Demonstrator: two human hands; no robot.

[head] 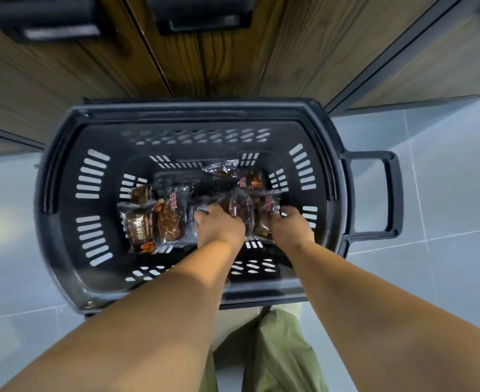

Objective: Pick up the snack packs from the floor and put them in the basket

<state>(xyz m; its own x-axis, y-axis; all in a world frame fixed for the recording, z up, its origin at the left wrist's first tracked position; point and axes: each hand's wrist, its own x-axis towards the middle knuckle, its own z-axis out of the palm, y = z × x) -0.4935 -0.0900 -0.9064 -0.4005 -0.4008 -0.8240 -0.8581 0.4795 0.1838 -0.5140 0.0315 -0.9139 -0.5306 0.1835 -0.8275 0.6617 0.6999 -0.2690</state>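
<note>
Soft, fairly bright light; pale glare lies on the floor tiles (4,222) at nine o'clock, and the snack packs (162,222) glint. Fisheye bending stretches the edges; cabinet handles (204,22) at twelve o'clock blur.

The floor (445,193) is pale grey-blue tile with thin light joints. A dark plastic basket (63,193) with slotted walls stands on it at the centre of the view, and its handle (394,193) sticks out toward 3 o'clock. At 12 o'clock, wood-grain cabinet doors (233,52) rise from the floor just behind the basket's far rim. Snack packs (165,222) lie on the basket's bottom, bunched from 9 o'clock across to 3 o'clock, with several overlapping.
</note>
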